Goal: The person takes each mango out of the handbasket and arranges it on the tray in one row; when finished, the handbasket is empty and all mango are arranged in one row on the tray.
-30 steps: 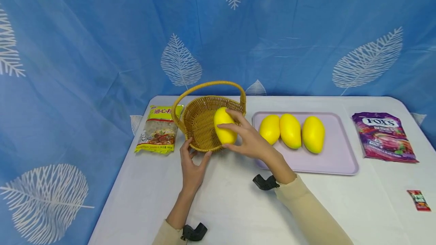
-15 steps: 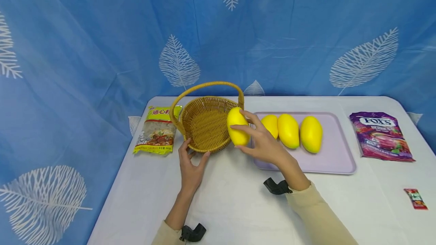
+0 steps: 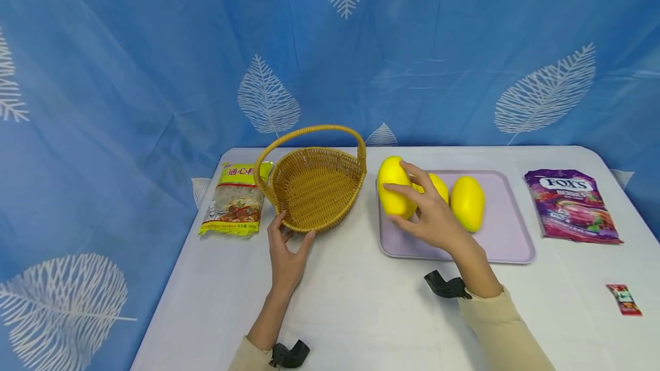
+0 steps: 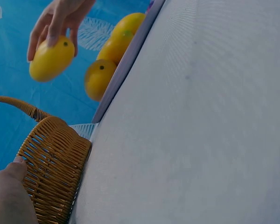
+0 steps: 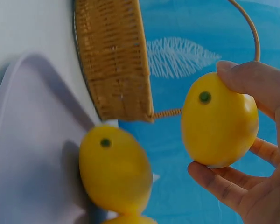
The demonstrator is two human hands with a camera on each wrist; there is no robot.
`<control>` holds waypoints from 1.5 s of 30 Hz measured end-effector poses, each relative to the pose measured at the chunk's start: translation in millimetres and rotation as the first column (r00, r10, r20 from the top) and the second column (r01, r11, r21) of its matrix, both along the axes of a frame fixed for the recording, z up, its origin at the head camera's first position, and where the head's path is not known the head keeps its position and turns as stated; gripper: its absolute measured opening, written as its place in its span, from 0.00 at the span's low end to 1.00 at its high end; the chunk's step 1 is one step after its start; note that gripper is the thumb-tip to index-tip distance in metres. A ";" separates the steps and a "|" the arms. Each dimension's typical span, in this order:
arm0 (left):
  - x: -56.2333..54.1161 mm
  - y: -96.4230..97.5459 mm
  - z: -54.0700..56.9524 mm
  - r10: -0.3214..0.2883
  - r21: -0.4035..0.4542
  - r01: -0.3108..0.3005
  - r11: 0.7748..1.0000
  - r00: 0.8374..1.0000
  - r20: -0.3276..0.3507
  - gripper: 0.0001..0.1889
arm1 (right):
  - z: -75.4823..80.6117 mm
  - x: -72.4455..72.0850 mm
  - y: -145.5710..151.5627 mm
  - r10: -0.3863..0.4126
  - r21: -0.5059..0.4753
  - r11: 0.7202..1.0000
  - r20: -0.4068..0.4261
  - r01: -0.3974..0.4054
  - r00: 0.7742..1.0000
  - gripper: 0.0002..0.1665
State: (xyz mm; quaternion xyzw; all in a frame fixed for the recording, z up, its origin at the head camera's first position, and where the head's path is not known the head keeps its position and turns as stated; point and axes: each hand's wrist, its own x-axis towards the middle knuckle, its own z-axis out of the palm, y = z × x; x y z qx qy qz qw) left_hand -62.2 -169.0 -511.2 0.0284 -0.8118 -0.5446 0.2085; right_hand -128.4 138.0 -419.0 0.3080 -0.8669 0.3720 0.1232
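My right hand (image 3: 435,216) pinches a yellow mango (image 3: 393,185) between thumb and fingers, held up over the left end of the lilac tray (image 3: 502,242). In the right wrist view the green stem spot of this mango (image 5: 219,123) faces the camera. More mangoes lie on the tray, one mango (image 3: 467,202) in full sight and others partly hidden behind the right hand. My left hand (image 3: 287,262) holds the front left rim of a wicker basket (image 3: 314,188) with an arched handle. The left wrist view has its thumb against the basket wall (image 4: 56,168).
A bag of pasta (image 3: 236,199) lies left of the basket. Right of the tray is a purple FOX'S candy bag (image 3: 573,205), and nearer the front a small red wrapped packet (image 3: 624,300). A blue leaf-patterned cloth (image 3: 438,73) hangs behind the white table (image 3: 361,314).
My right hand has carried the mango rightward from over the basket to over the tray's left end. The left hand stays at the basket rim.
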 end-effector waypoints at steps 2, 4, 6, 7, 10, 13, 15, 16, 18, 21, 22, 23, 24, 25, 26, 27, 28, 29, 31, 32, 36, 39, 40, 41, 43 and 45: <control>2.0 2.3 7.9 -0.004 0.000 0.004 1.000 1.000 -0.007 0.39 | -0.5 1.2 6.1 -0.018 0.000 1.000 0.010 0.018 1.000 0.35; 4.5 4.8 16.3 -0.008 0.001 0.008 1.000 1.000 -0.009 0.38 | -1.4 2.1 12.4 -0.033 -0.002 0.999 0.013 0.033 0.999 0.36; 7.0 7.1 24.5 -0.013 0.005 0.013 1.000 1.000 -0.009 0.37 | -2.5 3.0 19.1 -0.048 -0.010 0.999 0.012 0.048 0.999 0.37; 8.0 8.1 27.4 -0.016 0.007 0.016 1.000 1.000 -0.010 0.37 | -2.7 3.5 22.5 -0.056 -0.016 0.998 0.010 0.057 0.998 0.37; 8.9 9.2 30.1 -0.019 0.019 0.019 1.000 1.000 -0.007 0.37 | -2.5 3.9 32.5 -0.080 -0.038 0.996 -0.003 0.080 0.997 0.37; 8.8 10.0 30.3 -0.018 0.022 0.018 1.000 1.000 -0.003 0.37 | 0.3 4.4 41.5 -0.107 -0.051 0.993 -0.013 0.106 0.994 0.37; 8.8 10.4 30.1 -0.016 0.019 0.016 1.000 1.000 -0.002 0.37 | 2.4 4.4 47.2 -0.126 -0.044 0.991 -0.022 0.125 0.992 0.37; 8.8 10.3 30.0 -0.015 0.018 0.015 1.000 1.000 -0.003 0.37 | 3.6 4.5 49.7 -0.134 -0.041 0.990 -0.024 0.133 0.991 0.37; 9.1 10.3 30.2 -0.015 0.014 0.015 1.000 1.000 -0.005 0.37 | 5.7 4.5 54.8 -0.152 -0.034 0.988 -0.027 0.151 0.988 0.38; 9.2 10.1 30.0 -0.018 0.013 0.018 1.000 1.000 -0.008 0.37 | 7.2 4.1 62.7 -0.176 -0.031 0.984 -0.027 0.175 0.984 0.39; 9.2 9.9 30.1 -0.019 0.013 0.019 1.000 1.000 -0.008 0.37 | 7.6 3.8 65.2 -0.181 -0.034 0.983 -0.029 0.180 0.983 0.39; 9.2 10.0 30.3 -0.018 0.014 0.018 1.000 1.000 -0.007 0.37 | 7.7 3.3 67.8 -0.184 -0.039 0.983 -0.039 0.182 0.982 0.40; 9.1 10.0 30.3 -0.019 0.016 0.019 1.000 1.000 -0.008 0.37 | 8.2 3.2 70.4 -0.189 -0.041 0.982 -0.044 0.187 0.981 0.40; 9.0 10.0 30.1 -0.020 0.016 0.020 1.000 1.000 -0.010 0.37 | 8.6 3.0 72.8 -0.195 -0.044 0.980 -0.053 0.193 0.979 0.40; 9.0 10.0 30.5 -0.020 0.019 0.020 1.000 1.000 -0.007 0.37 | 9.1 3.1 75.5 -0.199 -0.050 0.979 -0.058 0.196 0.978 0.40; 9.1 10.0 30.7 -0.020 0.020 0.020 1.000 1.000 -0.007 0.37 | 9.6 3.0 78.1 -0.202 -0.054 0.979 -0.062 0.199 0.977 0.40; 9.0 10.0 30.6 -0.021 0.020 0.022 1.000 1.000 -0.008 0.37 | 10.0 2.8 80.7 -0.205 -0.060 0.978 -0.065 0.201 0.977 0.40; 9.1 10.0 30.7 -0.021 0.021 0.022 1.000 1.000 -0.008 0.37 | 10.1 2.9 83.6 -0.210 -0.061 0.977 -0.065 0.206 0.976 0.41; 9.2 9.9 30.7 -0.022 0.019 0.022 1.000 1.000 -0.006 0.37 | 10.2 3.1 89.8 -0.223 -0.059 0.974 -0.052 0.220 0.973 0.40; 9.3 9.9 31.1 -0.021 0.019 0.021 1.000 1.000 -0.003 0.36 | 9.8 3.3 93.3 -0.230 -0.060 0.972 -0.039 0.228 0.972 0.40; 9.6 9.9 32.0 -0.021 0.013 0.021 1.000 1.000 0.004 0.37 | 7.2 4.2 109.1 -0.278 -0.039 0.960 0.019 0.279 0.960 0.39; 9.1 9.5 31.2 -0.021 0.008 0.021 1.000 1.000 0.009 0.37 | 3.1 4.1 121.8 -0.308 -0.028 0.950 0.081 0.311 0.948 0.38; 8.5 9.3 30.2 -0.021 0.007 0.021 1.000 1.000 0.009 0.37 | 1.4 3.8 125.6 -0.314 -0.027 0.948 0.102 0.318 0.944 0.37; 7.4 8.5 27.2 -0.018 0.007 0.018 1.000 1.000 0.011 0.37 | -0.5 3.4 129.4 -0.320 -0.025 0.945 0.118 0.325 0.940 0.37; 4.7 6.1 19.0 -0.013 0.006 0.012 1.000 1.000 0.012 0.38 | -3.9 2.1 136.0 -0.336 -0.015 0.940 0.144 0.342 0.931 0.36; 2.0 3.2 10.3 -0.007 0.007 0.007 1.000 1.000 0.012 0.38 | -6.4 1.3 141.1 -0.363 0.009 0.930 0.166 0.367 0.917 0.35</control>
